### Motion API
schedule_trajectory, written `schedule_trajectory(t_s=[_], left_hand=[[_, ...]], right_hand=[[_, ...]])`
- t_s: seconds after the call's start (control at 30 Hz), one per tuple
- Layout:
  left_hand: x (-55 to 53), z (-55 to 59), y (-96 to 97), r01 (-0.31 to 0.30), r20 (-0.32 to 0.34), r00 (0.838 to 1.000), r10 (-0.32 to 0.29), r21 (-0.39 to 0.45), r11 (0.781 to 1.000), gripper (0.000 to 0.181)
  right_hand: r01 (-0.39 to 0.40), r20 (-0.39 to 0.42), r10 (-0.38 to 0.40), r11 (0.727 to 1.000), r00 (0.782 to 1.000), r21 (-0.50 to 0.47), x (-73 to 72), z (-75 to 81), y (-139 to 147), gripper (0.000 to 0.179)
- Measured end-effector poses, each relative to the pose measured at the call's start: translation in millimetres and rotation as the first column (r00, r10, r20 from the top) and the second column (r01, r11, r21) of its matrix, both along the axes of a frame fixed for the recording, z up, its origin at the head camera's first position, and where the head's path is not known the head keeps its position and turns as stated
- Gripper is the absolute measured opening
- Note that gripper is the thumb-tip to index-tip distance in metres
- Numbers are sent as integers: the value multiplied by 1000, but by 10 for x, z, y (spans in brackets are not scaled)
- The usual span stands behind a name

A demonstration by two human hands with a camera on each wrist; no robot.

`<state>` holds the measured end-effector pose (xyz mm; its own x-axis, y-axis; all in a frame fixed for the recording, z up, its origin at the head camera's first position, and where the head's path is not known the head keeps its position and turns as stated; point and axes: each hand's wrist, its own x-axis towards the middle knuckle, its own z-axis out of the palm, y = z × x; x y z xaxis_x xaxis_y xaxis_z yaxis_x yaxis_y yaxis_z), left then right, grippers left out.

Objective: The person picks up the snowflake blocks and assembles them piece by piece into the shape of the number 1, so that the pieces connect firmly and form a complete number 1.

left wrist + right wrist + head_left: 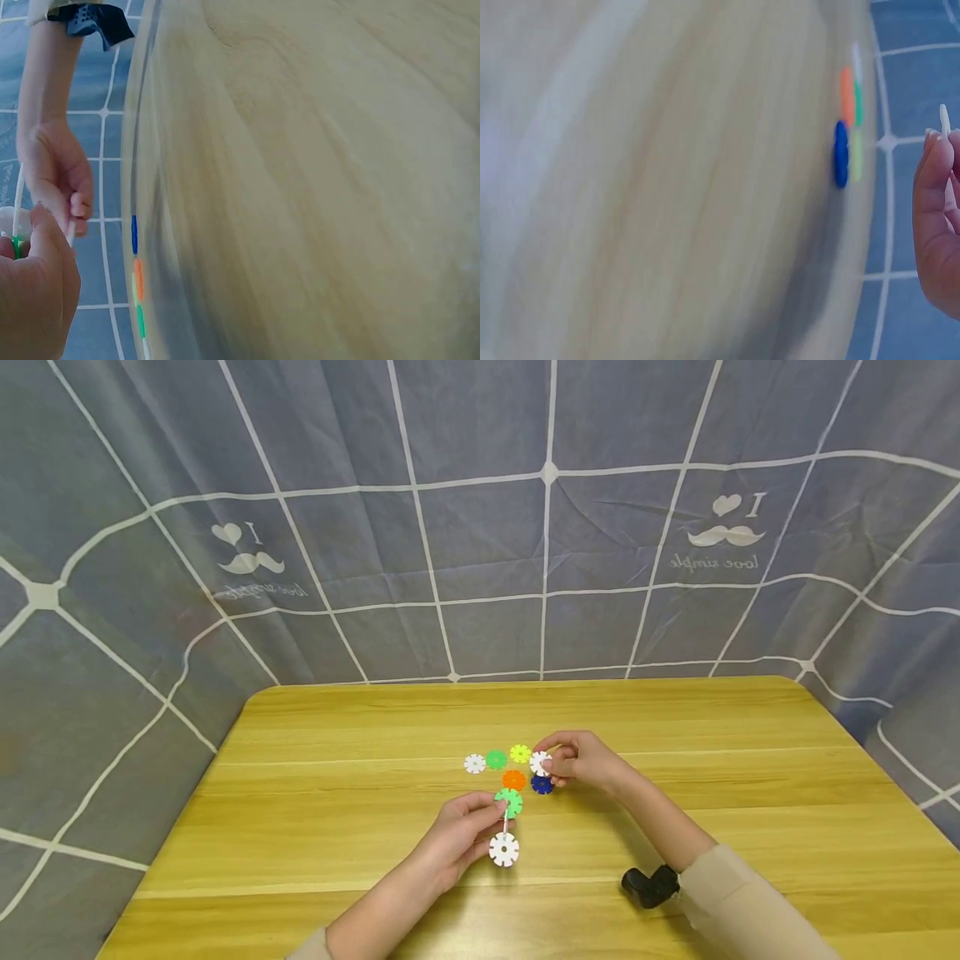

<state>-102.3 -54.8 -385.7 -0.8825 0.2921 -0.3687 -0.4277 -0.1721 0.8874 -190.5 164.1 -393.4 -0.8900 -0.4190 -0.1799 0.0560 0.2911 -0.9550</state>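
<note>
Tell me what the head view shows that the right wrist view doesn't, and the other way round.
Head view only: the left hand, its held green disc and lower white disc, a black device, and moustache prints on the curtain.
Right wrist view only: no extra object, just the pinched white disc edge-on.
Both: the right hand, that disc, table, curtain, and a blue disc, orange disc, yellow disc, flat green disc and flat white disc.

My left hand (456,833) has room to pass leftward over bare table (300,810). Ahead, 5 discs (506,781) lie in the way, my right hand (587,762) bars their right side, and the curtain (480,552) stands behind the far edge.
</note>
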Motion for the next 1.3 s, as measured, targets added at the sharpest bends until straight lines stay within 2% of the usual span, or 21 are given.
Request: schedule_trajectory(t_s=[0.2,0.5,0.83,1.07,1.3], left_hand=[[3,-5,17,14,-3,1000,-13,20,1000,18],[23,10,35,28,-3,1000,-28,7,1000,23],[16,10,28,38,-4,999,-38,22,999,25],[35,27,32,27,0,1000,-27,29,999,23],[44,54,49,15,-13,1000,-14,42,999,21]], right_hand=[[-77,-32,75,995,997,-66,113,84,-63,32],[-105,2,106,981,994,-162,249,119,-169,30],[-80,67,97,972,993,-219,300,132,-197,29],[-92,63,112,961,992,-260,315,120,-214,29],[-122,33,136,952,990,-279,324,97,-255,37]])
